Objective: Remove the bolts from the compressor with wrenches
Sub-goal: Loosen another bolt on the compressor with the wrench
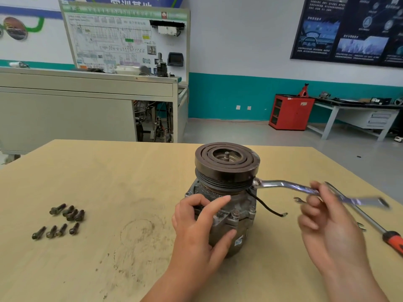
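Observation:
A grey compressor (226,192) stands upright on the table, its dark pulley (226,162) on top. My left hand (200,221) grips the compressor body from the near left, thumb and fingers curled round it. A silver ring wrench (283,185) has its ring end on a bolt (255,183) just under the pulley's right side. My right hand (322,216) holds the blurred wrench handle between thumb and fingers. A black wire (266,207) hangs from the compressor's right side.
Several removed bolts (63,219) lie in two rows on the left of the wooden table (109,182). A screwdriver with a red handle (392,239) and two open-end wrenches (299,200) lie at the right. Workbenches and a red cabinet stand behind.

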Tool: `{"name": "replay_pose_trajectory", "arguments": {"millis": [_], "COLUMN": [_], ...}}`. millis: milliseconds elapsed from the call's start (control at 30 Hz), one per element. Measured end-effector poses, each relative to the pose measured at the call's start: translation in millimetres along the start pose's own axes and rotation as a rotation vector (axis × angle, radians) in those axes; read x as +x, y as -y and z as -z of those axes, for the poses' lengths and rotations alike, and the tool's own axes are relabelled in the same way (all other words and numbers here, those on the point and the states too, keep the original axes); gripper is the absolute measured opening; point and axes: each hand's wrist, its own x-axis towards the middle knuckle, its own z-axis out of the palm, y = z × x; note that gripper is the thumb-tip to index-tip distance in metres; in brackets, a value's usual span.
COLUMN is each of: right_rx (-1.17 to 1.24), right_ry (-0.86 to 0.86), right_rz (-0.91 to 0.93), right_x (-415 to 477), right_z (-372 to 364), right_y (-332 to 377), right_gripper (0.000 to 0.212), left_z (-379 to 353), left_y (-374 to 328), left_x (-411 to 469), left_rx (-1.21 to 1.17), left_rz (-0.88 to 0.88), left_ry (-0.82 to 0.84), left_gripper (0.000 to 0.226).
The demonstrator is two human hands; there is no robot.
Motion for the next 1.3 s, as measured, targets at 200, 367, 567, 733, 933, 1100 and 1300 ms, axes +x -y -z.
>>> {"name": "replay_pose_trajectory", "arguments": {"millis": [200, 367, 567, 733, 933, 1100, 1300], "right_rx": [-0.309, -0.508, -0.679, -0.743, -0.453, -0.270, -0.043], "right_ry": [-0.042, 0.078, 0.161, 0.179, 0.144, 0.151, 0.020], "right_rz": [0.202, 0.422, 0.427, 0.339, 0.100, -0.250, -0.150], "right_x": [-59, -76, -80, -80, -20, 28, -14], "right_z": [9, 2, 2, -3, 7, 1, 13], "right_y": [-1, -15, -22, -16, -14, -19, -7], "right_gripper": [0.045, 0.022, 0.030, 0.027, 0.028, 0.034, 0.031], "left_z": [-1, -1, -1, 0, -1, 0, 0], "left_y": [1, 0, -1, 1, 0, 2, 1], "left_x": [0, 1, 2, 4, 4, 3, 2], "left_rx": [0.029, 0.038, 0.040, 0.058, 0.012, 0.004, 0.036], "left_rz": [-0.003, -0.011, -0.021, -0.033, -0.017, -0.019, 0.002], "left_ry": [-0.005, -0.015, -0.020, -0.020, -0.015, -0.015, -0.020], "left_gripper": [0.047, 0.046, 0.045, 0.041, 0.034, 0.037, 0.050]}}
